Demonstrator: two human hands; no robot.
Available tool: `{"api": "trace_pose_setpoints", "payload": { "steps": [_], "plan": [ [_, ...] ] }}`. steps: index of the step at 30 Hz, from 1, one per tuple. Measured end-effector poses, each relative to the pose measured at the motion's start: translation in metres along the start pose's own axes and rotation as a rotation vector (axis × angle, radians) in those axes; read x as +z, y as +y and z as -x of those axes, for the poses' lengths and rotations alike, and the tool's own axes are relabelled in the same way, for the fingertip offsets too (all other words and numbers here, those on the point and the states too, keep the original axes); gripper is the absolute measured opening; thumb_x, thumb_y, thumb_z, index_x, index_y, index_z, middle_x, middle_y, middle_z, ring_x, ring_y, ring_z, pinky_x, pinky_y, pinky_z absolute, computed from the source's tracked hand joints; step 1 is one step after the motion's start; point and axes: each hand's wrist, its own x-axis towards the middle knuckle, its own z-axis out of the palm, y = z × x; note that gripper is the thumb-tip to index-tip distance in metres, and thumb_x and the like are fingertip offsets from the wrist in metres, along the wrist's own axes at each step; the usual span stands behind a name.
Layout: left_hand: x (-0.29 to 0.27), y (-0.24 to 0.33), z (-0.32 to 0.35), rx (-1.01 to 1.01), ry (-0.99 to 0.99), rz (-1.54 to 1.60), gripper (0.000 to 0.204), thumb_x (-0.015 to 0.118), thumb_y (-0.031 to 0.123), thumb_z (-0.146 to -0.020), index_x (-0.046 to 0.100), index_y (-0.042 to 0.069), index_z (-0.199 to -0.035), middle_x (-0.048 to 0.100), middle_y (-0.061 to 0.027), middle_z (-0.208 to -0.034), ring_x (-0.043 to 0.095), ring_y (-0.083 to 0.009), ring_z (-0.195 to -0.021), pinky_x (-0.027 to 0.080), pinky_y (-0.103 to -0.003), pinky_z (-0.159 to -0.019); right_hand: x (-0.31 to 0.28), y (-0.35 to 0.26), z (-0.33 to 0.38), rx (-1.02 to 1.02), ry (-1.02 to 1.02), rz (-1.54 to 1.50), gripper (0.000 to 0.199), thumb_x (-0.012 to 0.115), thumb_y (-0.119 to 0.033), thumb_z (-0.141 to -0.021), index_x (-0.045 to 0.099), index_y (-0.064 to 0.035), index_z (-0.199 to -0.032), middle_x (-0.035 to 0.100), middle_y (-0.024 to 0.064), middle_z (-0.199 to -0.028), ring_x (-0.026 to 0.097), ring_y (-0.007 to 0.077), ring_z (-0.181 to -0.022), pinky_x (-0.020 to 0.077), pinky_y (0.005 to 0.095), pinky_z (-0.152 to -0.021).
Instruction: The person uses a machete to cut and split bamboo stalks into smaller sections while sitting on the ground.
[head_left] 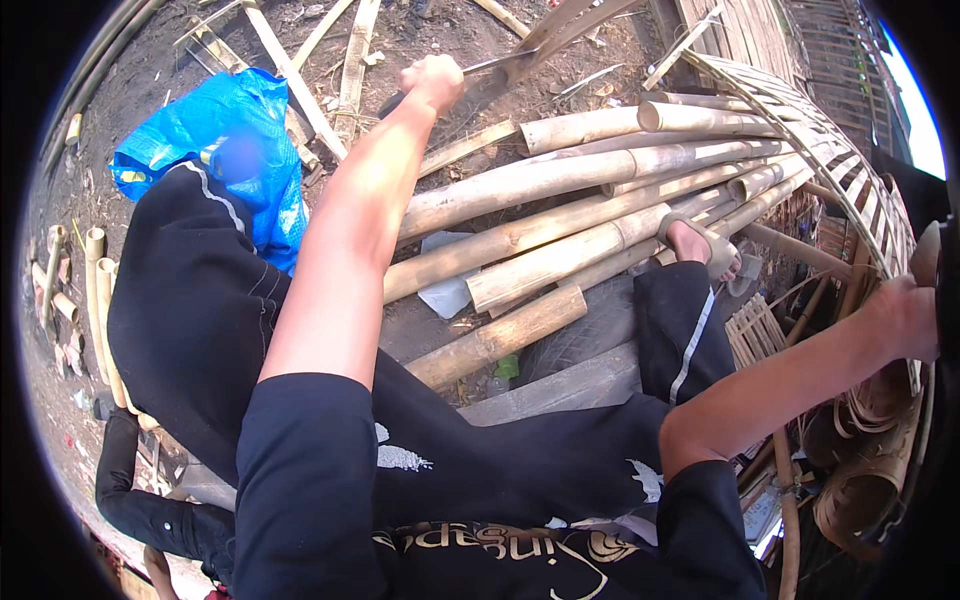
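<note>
Out in front, the left hand [435,82] has its fingers wrapped round a knife [500,61], probably tight to steady the blade where it meets split bamboo [583,33] just past the knuckles. Nearer the body than those fingers, poles [520,237] lie bunched lengthwise; a sandalled foot [695,243] sits over them, perhaps as a brace. Far right, the right hand [905,315] nears a brown object [926,255]; finger state can't be told.
</note>
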Motion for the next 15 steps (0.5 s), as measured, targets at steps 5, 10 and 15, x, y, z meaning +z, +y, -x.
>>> {"api": "trace_pose_setpoints", "payload": {
  "steps": [5,10,15],
  "plan": [
    [-0.013,0.000,0.005,-0.123,-0.126,0.031,0.026,0.065,0.022,-0.086,0.077,0.005,-0.100,0.076,-0.0154,-0.099,0.075,-0.0257,-0.094,0.059,-0.041,-0.075,-0.050,0.069,0.227,0.881,-0.698,-0.015,0.060,0.075,-0.023,-0.081,0.056,0.0025,-0.132,0.063,0.0201,-0.116,0.057,0.0291,-0.122,0.0471,0.0423,-0.102],
    [0.051,-0.005,0.021,-0.083,-0.073,-0.048,0.021,0.064,0.020,-0.090,0.078,0.013,-0.104,0.076,-0.0081,-0.108,0.073,-0.0240,-0.102,0.058,-0.037,-0.081,-0.082,0.110,0.256,1.385,-1.129,0.303,0.039,0.076,-0.021,-0.077,0.062,0.0005,-0.106,0.064,0.0115,-0.093,0.057,0.0199,-0.086,0.0453,0.0333,-0.073],
    [0.061,-0.014,0.015,-0.113,-0.102,0.073,0.023,0.065,0.017,-0.084,0.077,0.012,-0.103,0.075,-0.0106,-0.107,0.072,-0.0223,-0.098,0.056,-0.037,-0.076,-0.118,0.101,0.202,1.315,-1.136,0.372,0.028,0.075,-0.016,-0.075,0.069,0.0043,-0.092,0.067,0.0093,-0.078,0.064,0.0170,-0.066,0.0498,0.0302,-0.060]
  ]
}}
